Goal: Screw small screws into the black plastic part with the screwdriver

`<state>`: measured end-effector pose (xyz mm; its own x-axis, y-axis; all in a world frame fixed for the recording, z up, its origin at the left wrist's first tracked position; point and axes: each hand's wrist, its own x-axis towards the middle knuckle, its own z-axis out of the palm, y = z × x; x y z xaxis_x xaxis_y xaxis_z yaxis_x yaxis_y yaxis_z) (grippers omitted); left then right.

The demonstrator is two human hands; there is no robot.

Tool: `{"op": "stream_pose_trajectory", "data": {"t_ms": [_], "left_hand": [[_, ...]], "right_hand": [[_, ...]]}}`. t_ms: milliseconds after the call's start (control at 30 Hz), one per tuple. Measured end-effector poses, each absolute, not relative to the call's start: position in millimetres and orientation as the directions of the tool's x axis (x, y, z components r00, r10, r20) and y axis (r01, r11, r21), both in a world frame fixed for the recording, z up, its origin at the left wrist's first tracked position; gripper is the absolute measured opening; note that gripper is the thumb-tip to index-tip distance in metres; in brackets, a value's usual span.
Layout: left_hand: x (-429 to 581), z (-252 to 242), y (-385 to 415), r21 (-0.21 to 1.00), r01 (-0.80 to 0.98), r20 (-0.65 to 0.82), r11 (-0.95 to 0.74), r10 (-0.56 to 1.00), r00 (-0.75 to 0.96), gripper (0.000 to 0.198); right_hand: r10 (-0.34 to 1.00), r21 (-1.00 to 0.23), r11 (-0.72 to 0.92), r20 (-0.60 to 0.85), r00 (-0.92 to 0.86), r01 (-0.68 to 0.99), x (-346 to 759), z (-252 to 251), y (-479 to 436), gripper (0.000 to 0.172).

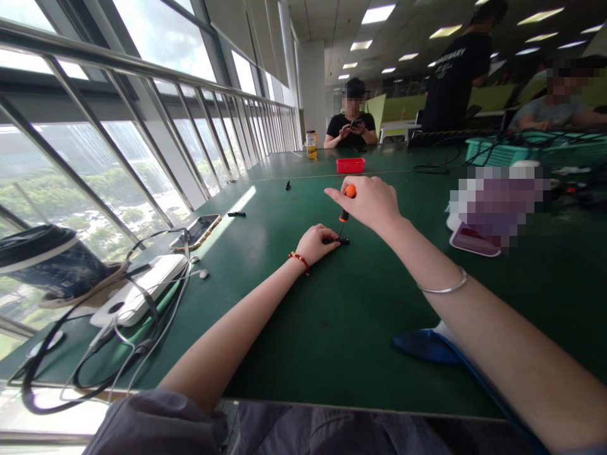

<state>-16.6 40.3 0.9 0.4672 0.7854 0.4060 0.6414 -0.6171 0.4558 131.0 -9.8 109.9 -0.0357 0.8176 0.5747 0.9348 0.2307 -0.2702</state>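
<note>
My right hand [372, 199] is closed around an orange and black screwdriver [345, 213], its thumb sticking out to the left. The shaft points down, and its tip meets a small black part [344, 241] on the green table [284, 335]. With its fingers pinched, my left hand [317, 244] holds that black part against the tabletop. What exactly the part is cannot be made out. Two other small black pieces lie farther off: one piece [236, 214] in a strip of sunlight, another piece [288, 185] beyond my hands.
Beyond my hands stands a red tray [350, 165], with a jar [311, 145] behind it. On the left are a phone [196, 231], a white box [142, 291], cables and a cup [52, 262]. Teal baskets [502, 153] stand at right. A person [351, 123] sits opposite.
</note>
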Motion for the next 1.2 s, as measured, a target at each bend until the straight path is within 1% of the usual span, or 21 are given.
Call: {"op": "stream_pose_trajectory", "data": {"t_ms": [100, 133, 267, 333, 400, 500, 600, 633, 700, 800, 867, 933, 1033, 1200], "left_hand": [[-16.5, 1.6, 40.0, 0.453, 0.647, 0.400, -0.613, 0.788, 0.468, 0.014], [-16.5, 1.8, 39.8, 0.453, 0.648, 0.399, -0.612, 0.789, 0.467, 0.014], [-16.5, 2.0, 39.3, 0.457, 0.646, 0.398, -0.611, 0.790, 0.466, 0.013], [-16.5, 1.7, 39.5, 0.455, 0.650, 0.397, -0.609, 0.791, 0.464, 0.013], [-16.5, 1.4, 40.0, 0.450, 0.652, 0.397, -0.610, 0.791, 0.466, 0.013], [-16.3, 1.3, 40.1, 0.445, 0.652, 0.397, -0.614, 0.788, 0.471, 0.013], [-16.1, 1.6, 39.5, 0.443, 0.651, 0.402, -0.617, 0.785, 0.470, 0.013], [-16.1, 1.7, 39.3, 0.443, 0.651, 0.404, -0.617, 0.785, 0.469, 0.013], [-16.0, 1.6, 39.4, 0.445, 0.650, 0.404, -0.616, 0.786, 0.468, 0.013], [-16.1, 1.0, 40.3, 0.445, 0.649, 0.401, -0.617, 0.785, 0.472, 0.013], [-16.2, 0.8, 40.7, 0.445, 0.650, 0.399, -0.616, 0.786, 0.472, 0.014], [-16.3, 0.8, 40.6, 0.444, 0.652, 0.398, -0.614, 0.788, 0.470, 0.014], [-16.4, 1.0, 40.2, 0.446, 0.651, 0.404, -0.615, 0.787, 0.467, 0.013], [-16.4, 0.8, 41.0, 0.446, 0.649, 0.401, -0.616, 0.786, 0.470, 0.013]], "right_hand": [[0.822, -0.295, 0.248, 0.568, -0.040, 0.923, 130.4, 110.6, -10.1, 0.026], [0.819, -0.302, 0.257, 0.572, -0.042, 0.918, 130.2, 110.6, -10.3, 0.027], [0.811, -0.300, 0.272, 0.583, -0.050, 0.914, 129.6, 109.3, -10.7, 0.046], [0.817, -0.300, 0.262, 0.575, -0.045, 0.917, 129.7, 108.3, -10.4, 0.049], [0.825, -0.310, 0.255, 0.564, -0.039, 0.916, 129.8, 107.6, -9.7, 0.043], [0.821, -0.331, 0.256, 0.571, -0.023, 0.908, 129.9, 107.5, -9.0, 0.028], [0.812, -0.333, 0.251, 0.583, -0.011, 0.909, 129.9, 108.1, -9.5, 0.036], [0.812, -0.329, 0.249, 0.584, -0.012, 0.911, 130.0, 108.5, -9.8, 0.036], [0.811, -0.314, 0.234, 0.585, -0.007, 0.920, 130.4, 109.2, -10.2, 0.030], [0.804, -0.283, 0.191, 0.594, 0.015, 0.940, 131.1, 110.3, -10.6, 0.033], [0.796, -0.278, 0.190, 0.606, 0.018, 0.942, 131.1, 110.7, -11.0, 0.029], [0.792, -0.297, 0.216, 0.610, 0.011, 0.930, 130.7, 110.7, -11.4, 0.024], [0.810, -0.331, 0.237, 0.587, 0.003, 0.913, 129.8, 109.5, -11.0, 0.032], [0.841, -0.345, 0.222, 0.540, 0.000, 0.912, 129.7, 105.9, -6.5, 0.033]]}}
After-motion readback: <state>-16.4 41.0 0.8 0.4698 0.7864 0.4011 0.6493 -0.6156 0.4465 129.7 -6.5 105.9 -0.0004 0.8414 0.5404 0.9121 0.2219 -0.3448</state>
